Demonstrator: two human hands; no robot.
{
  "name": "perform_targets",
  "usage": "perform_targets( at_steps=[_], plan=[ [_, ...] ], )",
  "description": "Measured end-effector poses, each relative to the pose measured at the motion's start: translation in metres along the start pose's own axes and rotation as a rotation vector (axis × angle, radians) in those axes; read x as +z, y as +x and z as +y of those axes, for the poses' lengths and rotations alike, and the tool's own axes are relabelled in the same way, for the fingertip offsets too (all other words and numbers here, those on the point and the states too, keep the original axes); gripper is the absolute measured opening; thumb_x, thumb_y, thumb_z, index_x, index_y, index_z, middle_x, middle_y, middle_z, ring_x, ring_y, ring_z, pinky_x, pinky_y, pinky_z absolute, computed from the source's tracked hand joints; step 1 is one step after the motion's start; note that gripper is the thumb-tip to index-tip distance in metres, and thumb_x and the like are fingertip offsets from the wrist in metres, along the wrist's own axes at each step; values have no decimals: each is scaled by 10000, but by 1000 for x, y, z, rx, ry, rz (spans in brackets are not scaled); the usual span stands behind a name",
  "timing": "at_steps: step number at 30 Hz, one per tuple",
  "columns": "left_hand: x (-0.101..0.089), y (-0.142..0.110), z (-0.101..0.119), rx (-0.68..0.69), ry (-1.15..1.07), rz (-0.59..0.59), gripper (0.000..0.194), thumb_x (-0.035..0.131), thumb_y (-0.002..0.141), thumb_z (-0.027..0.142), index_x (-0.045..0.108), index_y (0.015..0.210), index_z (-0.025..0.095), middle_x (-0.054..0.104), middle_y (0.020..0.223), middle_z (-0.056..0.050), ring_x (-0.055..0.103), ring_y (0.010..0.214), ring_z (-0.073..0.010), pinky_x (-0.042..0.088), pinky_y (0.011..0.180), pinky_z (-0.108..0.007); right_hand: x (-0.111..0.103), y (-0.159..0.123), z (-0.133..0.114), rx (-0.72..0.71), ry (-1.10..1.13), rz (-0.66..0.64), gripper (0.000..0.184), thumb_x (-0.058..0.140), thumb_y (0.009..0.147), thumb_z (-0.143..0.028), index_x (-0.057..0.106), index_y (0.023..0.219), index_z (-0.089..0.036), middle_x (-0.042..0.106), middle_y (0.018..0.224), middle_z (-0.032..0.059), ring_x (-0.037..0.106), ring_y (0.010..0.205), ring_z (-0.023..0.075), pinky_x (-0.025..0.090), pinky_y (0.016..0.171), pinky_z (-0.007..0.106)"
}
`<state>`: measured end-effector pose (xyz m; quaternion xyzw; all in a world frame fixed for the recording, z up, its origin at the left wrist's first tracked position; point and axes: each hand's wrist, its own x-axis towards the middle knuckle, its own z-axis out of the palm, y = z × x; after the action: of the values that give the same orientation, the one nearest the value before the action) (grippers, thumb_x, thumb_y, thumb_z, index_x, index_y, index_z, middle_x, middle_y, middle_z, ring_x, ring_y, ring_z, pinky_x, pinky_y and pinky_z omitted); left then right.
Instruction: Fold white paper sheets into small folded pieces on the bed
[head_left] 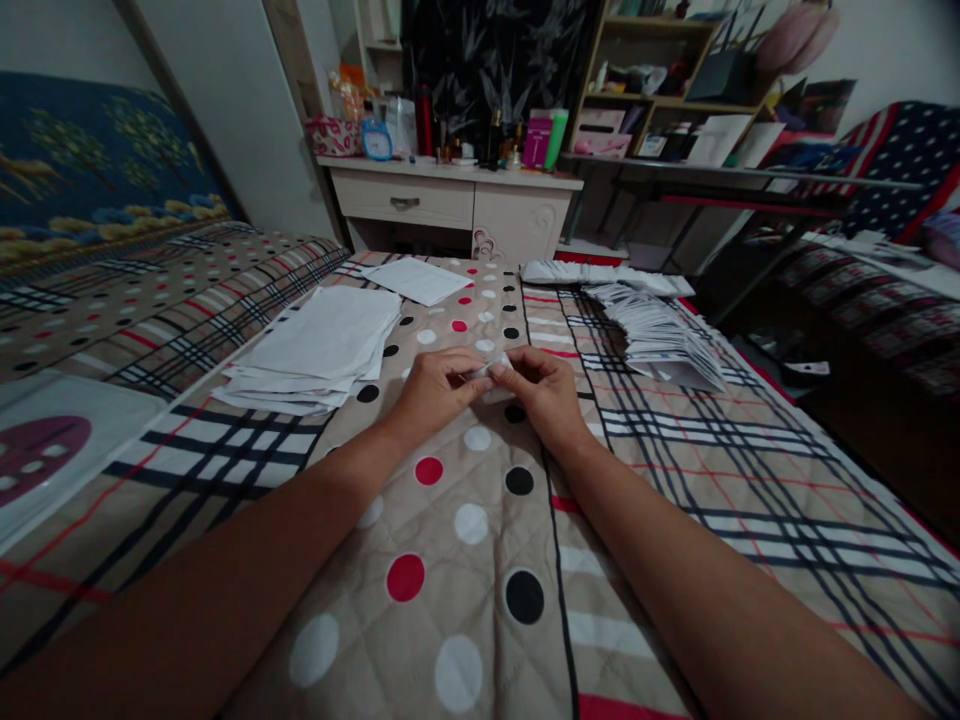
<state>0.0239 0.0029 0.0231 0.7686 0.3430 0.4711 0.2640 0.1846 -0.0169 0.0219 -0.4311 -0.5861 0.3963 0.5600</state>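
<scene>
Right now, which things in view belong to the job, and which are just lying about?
Likely the job:
small white piece in left hand and right hand
stacked white sheets
fanned white pieces

Lying about:
pink box
green tube

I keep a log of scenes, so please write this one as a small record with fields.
hands: left hand and right hand meet, fingertips on a small white piece
left side: pile of white sheets
right side: fanned row of white papers
surface: bedspread with dots and checks
background: dresser with drawer
</scene>
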Motion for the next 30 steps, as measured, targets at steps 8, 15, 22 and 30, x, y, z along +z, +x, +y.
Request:
perform_targets(
  at_steps=[8,15,22,30],
  plan=[
    [3,-4,4,-203,-129,114,222,799,659,258,691,818,146,718,781,-33,660,673,-144,519,599,-225,2,-1,-1,-18,1,15,177,695,742,-342,670,730,-167,628,666,-5,530,614,122,408,595,251],
    [1,-1,7,-222,-185,77,354,804,652,211,634,958,156,623,651,36,616,573,-92,477,533,-172,2,-5,-5,-12,-102,-9,223,635,784,-356,633,663,-169,542,593,-21,454,561,112,339,529,242],
    [2,1,3,-378,-399,-37,509,854,599,331,635,1016,138,704,749,-26,662,615,-136,518,551,-221,0,-6,-8,-36,-121,129,304,615,801,-375,560,571,-184,445,520,-39,381,507,100,308,499,249],
    [-1,1,2,-563,-330,94,320,746,724,426,630,663,134,544,442,32,429,341,-58,294,344,-179,3,-2,-4,121,16,9,274,693,727,-388,543,609,-191,554,483,-33,455,416,90,335,427,216]
  ],
)
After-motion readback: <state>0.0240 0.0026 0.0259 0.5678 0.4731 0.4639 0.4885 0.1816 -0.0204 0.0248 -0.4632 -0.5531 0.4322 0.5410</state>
